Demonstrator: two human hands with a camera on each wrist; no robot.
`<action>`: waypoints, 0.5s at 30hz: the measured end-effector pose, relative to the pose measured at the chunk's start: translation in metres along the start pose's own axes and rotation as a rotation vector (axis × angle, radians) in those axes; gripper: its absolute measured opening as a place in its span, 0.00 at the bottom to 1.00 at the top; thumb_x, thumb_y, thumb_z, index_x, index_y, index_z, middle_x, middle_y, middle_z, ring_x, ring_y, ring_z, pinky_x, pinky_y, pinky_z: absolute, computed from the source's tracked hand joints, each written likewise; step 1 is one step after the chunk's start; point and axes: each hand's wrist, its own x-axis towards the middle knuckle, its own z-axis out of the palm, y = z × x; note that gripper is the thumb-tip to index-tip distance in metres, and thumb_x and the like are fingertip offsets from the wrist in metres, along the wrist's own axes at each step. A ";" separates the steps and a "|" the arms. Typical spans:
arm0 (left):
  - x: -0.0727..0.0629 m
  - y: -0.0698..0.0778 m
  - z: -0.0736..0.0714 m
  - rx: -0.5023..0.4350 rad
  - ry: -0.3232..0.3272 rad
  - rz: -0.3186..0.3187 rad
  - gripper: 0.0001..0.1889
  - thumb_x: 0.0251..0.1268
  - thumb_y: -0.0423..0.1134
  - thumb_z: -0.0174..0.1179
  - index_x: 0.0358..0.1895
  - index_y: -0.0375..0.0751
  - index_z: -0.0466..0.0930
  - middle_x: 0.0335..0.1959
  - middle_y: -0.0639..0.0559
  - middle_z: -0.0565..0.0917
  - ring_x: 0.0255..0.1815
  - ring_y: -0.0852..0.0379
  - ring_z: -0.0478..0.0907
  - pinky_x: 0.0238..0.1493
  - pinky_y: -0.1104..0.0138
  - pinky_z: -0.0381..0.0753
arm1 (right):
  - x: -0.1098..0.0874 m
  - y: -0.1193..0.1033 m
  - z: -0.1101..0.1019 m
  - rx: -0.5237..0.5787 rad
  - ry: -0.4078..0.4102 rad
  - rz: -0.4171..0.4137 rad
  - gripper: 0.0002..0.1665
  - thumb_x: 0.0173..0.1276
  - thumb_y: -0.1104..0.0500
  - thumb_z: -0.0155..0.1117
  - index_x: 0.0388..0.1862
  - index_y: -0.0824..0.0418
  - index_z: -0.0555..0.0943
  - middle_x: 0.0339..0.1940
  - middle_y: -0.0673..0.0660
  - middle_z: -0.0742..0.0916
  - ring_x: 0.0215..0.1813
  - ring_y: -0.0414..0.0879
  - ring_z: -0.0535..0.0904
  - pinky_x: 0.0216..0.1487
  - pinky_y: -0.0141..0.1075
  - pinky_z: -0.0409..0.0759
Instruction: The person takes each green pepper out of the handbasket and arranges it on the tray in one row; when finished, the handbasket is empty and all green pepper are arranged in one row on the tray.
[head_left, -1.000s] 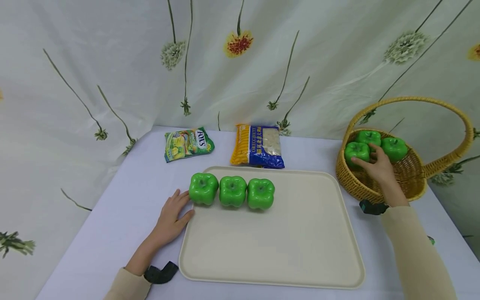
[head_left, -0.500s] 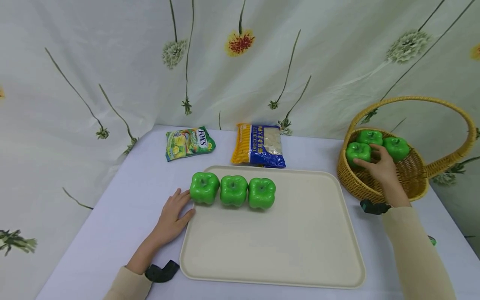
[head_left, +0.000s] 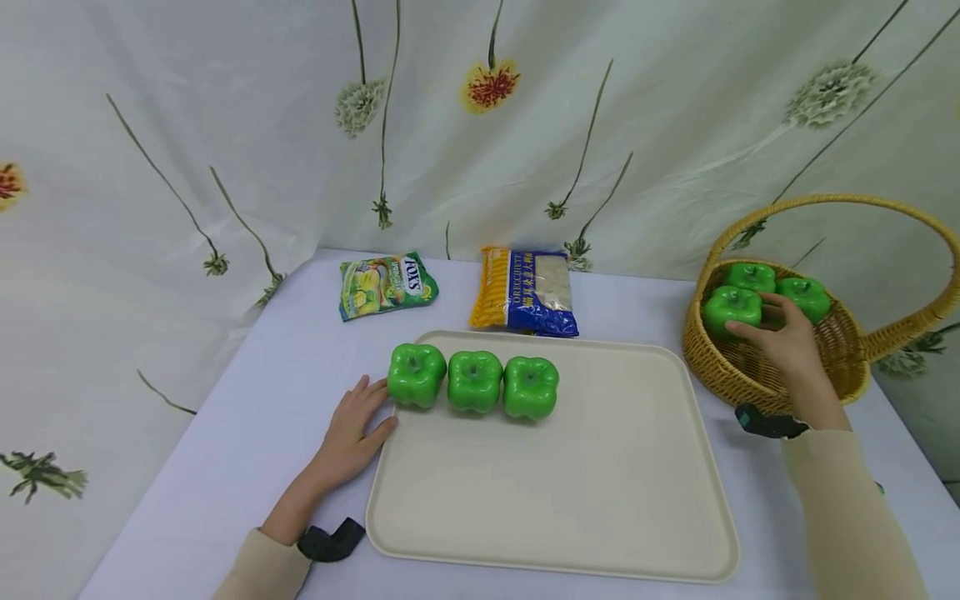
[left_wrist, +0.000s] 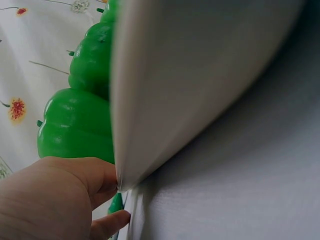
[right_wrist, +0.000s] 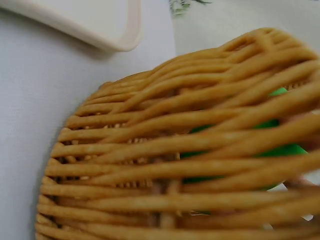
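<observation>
Three green bell peppers (head_left: 475, 382) stand in a row along the back left of the cream tray (head_left: 592, 492). My left hand (head_left: 352, 433) lies at the tray's left rim, fingers extended, fingertips by the leftmost bell pepper (head_left: 417, 375). The left wrist view has this hand (left_wrist: 55, 195) at the tray's edge, beside the peppers. Over at the right, my right hand (head_left: 791, 337) reaches into a wicker basket (head_left: 720, 371) and grips the front left green bell pepper (head_left: 731, 312), thumb in front. Two more green bell peppers (head_left: 804, 298) sit behind. In the right wrist view, basket weave (right_wrist: 150, 150) mostly hides the hand.
A green candy bag (head_left: 387, 286) and a blue and yellow pasta bag (head_left: 527, 292) lie behind the tray. The basket's tall handle (head_left: 847, 199) arches over its opening. A floral cloth (head_left: 480, 167) hangs behind the white table.
The head view has shifted slightly, so everything appears a little further right. Within the basket, my right hand and the front pepper have moved very little. My left hand stays at the tray's rim.
</observation>
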 end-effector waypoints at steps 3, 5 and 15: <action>0.000 0.000 0.000 -0.003 0.000 -0.002 0.25 0.68 0.34 0.55 0.68 0.31 0.68 0.69 0.32 0.68 0.75 0.26 0.49 0.71 0.32 0.43 | -0.006 -0.001 -0.003 0.014 0.024 0.008 0.55 0.66 0.40 0.63 0.81 0.53 0.44 0.80 0.68 0.53 0.73 0.66 0.58 0.54 0.38 0.73; 0.000 0.001 0.000 -0.001 0.000 0.000 0.25 0.68 0.34 0.55 0.68 0.31 0.68 0.69 0.32 0.68 0.75 0.26 0.49 0.71 0.31 0.43 | -0.011 -0.001 -0.005 0.034 0.044 0.012 0.54 0.66 0.40 0.63 0.81 0.49 0.44 0.80 0.66 0.53 0.72 0.63 0.59 0.52 0.33 0.71; 0.000 0.004 -0.001 0.011 0.015 0.007 0.25 0.69 0.34 0.55 0.67 0.30 0.68 0.69 0.32 0.69 0.75 0.26 0.49 0.71 0.31 0.43 | -0.038 0.000 -0.019 0.269 0.124 0.018 0.50 0.65 0.49 0.68 0.79 0.40 0.51 0.81 0.50 0.55 0.56 0.32 0.66 0.38 0.15 0.76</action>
